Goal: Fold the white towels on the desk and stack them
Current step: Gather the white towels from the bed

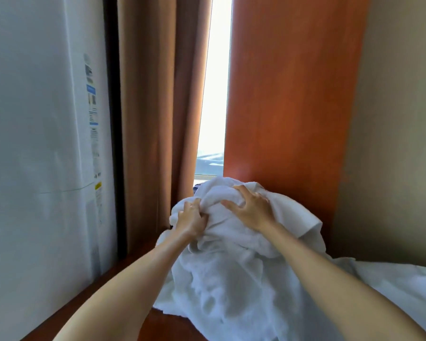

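Far left of the panel (pixel 293 94), a white cabinet (pixel 47 143) with labels down its edge is standing. Between it and the panel, a tan curtain (pixel 153 107) is hanging beside a bright strip of window (pixel 214 94).

Just left of the panel's foot, your left hand (pixel 191 221) is gripping the towels (pixel 231 279), its fingers (pixel 194 204) curling tight into a bunched fold near the top of the heap. In front of the panel's foot, your right hand (pixel 252 209) is clawing the crown of the same heap, fingers spread and bent, tips digging in and holding a wad of cloth. You are probably taking hold high with both hands to pull one towel free or find an edge before folding; that is a judgement.

The towels are lying as one rumpled white mound on the dark wooden surface (pixel 167 323), leaning against the panel's base and spilling rightward past it into the lower right corner. The cloth is looking thick, soft and deeply creased, with only one flat flap showing. Nothing is looking folded or stacked yet, and I cannot tell how many towels are making up the mound.
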`<action>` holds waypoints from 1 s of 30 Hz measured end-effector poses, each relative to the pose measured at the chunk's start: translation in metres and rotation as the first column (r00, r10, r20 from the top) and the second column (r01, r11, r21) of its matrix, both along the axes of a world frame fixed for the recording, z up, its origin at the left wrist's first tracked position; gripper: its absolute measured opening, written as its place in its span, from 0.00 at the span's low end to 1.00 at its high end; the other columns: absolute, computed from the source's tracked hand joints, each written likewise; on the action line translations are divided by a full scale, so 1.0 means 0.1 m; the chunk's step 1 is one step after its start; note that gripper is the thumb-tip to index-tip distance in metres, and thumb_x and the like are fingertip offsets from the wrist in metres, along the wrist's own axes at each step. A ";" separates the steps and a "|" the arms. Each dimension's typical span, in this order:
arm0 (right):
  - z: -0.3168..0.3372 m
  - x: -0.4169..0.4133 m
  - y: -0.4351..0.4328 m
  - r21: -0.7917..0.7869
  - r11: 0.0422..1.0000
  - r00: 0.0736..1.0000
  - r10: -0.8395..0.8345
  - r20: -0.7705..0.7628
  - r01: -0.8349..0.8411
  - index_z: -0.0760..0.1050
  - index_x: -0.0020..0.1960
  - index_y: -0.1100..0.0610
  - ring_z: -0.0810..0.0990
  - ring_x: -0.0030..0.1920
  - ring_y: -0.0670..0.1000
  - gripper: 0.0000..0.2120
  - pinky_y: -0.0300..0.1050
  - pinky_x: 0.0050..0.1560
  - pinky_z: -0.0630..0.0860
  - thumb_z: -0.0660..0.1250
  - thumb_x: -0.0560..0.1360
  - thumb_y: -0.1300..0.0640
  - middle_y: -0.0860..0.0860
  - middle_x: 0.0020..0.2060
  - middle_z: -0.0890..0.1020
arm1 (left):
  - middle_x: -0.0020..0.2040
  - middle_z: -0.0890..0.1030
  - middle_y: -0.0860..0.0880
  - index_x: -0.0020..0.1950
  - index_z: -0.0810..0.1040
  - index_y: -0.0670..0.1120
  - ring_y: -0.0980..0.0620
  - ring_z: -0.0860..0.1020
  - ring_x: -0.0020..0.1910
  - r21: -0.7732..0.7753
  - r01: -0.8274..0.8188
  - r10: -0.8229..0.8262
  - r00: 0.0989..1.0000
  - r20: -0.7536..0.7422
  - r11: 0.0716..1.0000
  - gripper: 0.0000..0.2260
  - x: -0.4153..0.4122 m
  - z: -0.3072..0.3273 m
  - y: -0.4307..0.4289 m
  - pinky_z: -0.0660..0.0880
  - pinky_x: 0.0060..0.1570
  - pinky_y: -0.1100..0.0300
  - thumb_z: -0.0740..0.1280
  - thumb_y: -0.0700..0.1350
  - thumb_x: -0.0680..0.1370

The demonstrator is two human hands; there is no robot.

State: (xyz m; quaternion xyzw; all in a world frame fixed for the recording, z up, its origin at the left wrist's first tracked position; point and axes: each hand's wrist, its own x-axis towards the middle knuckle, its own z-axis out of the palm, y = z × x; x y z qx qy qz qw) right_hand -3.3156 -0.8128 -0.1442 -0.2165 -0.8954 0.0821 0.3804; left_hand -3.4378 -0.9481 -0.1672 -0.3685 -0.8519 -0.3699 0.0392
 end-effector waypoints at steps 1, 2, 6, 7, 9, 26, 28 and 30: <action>-0.01 -0.05 0.06 -0.002 1.000 1.000 -0.003 0.006 0.003 0.70 0.66 0.47 0.78 0.58 0.58 0.28 0.52 0.57 0.70 0.63 0.73 0.32 0.53 0.57 0.81 | 0.63 0.73 0.43 0.65 0.70 0.49 0.38 0.73 0.60 0.003 0.003 -0.003 1.000 0.014 1.000 0.15 -0.03 0.00 0.03 0.71 0.59 0.46 0.59 0.46 0.78; -0.03 -0.09 0.12 -0.012 1.000 1.000 0.010 0.005 -0.010 0.70 0.66 0.47 0.78 0.58 0.58 0.27 0.51 0.56 0.71 0.62 0.73 0.32 0.53 0.57 0.81 | 0.62 0.73 0.43 0.64 0.71 0.48 0.38 0.73 0.60 0.007 0.004 -0.004 1.000 0.027 1.000 0.15 -0.06 0.00 0.05 0.71 0.59 0.45 0.59 0.47 0.78; -0.07 -0.24 0.31 -0.073 0.994 0.993 0.070 -0.097 -0.078 0.74 0.62 0.46 0.78 0.56 0.56 0.28 0.50 0.54 0.74 0.59 0.71 0.29 0.52 0.55 0.82 | 0.67 0.68 0.42 0.70 0.65 0.48 0.38 0.70 0.63 0.006 -0.041 0.041 0.998 0.036 0.999 0.18 -0.10 -0.06 0.14 0.70 0.60 0.46 0.56 0.48 0.80; -0.11 -0.25 0.34 -0.074 0.993 0.985 0.081 -0.151 -0.093 0.75 0.61 0.47 0.79 0.56 0.56 0.30 0.50 0.53 0.74 0.57 0.70 0.28 0.51 0.54 0.82 | 0.69 0.66 0.42 0.73 0.62 0.49 0.38 0.68 0.64 0.008 -0.057 0.056 0.998 0.024 0.998 0.20 -0.08 -0.09 0.16 0.69 0.60 0.47 0.56 0.49 0.81; -0.21 -0.24 0.37 -0.046 0.992 0.970 0.106 -0.220 -0.118 0.76 0.60 0.48 0.78 0.57 0.55 0.32 0.51 0.56 0.74 0.55 0.70 0.28 0.50 0.56 0.82 | 0.72 0.63 0.43 0.76 0.59 0.50 0.39 0.66 0.67 0.025 -0.079 0.079 0.997 -0.014 0.997 0.22 -0.02 -0.14 0.18 0.68 0.59 0.48 0.55 0.48 0.81; 0.24 1.41 0.36 -0.373 0.926 0.996 0.082 0.032 -0.065 0.59 0.75 0.41 0.52 0.77 0.51 0.33 0.55 0.74 0.54 0.63 0.74 0.33 0.50 0.77 0.57 | 0.79 0.53 0.44 0.79 0.51 0.48 0.44 0.48 0.78 0.173 0.215 -0.109 0.873 -0.476 0.961 0.36 1.41 0.44 0.08 0.45 0.74 0.39 0.62 0.36 0.74; 0.25 1.85 0.45 -0.373 0.928 1.000 0.017 0.021 -0.008 0.59 0.76 0.40 0.54 0.77 0.52 0.34 0.57 0.74 0.57 0.64 0.73 0.34 0.50 0.77 0.57 | 0.79 0.55 0.44 0.79 0.52 0.48 0.44 0.51 0.78 0.102 0.407 -0.305 0.807 -0.505 0.908 0.35 1.83 0.47 0.31 0.51 0.75 0.43 0.64 0.39 0.76; 0.23 2.32 0.53 -0.384 0.922 0.999 -0.043 0.003 0.041 0.59 0.76 0.43 0.57 0.76 0.52 0.34 0.58 0.74 0.59 0.66 0.74 0.37 0.49 0.77 0.59 | 0.79 0.51 0.45 0.79 0.51 0.50 0.44 0.53 0.77 -0.048 0.550 -0.510 0.732 -0.451 0.833 0.35 2.27 0.40 0.57 0.54 0.75 0.44 0.66 0.45 0.78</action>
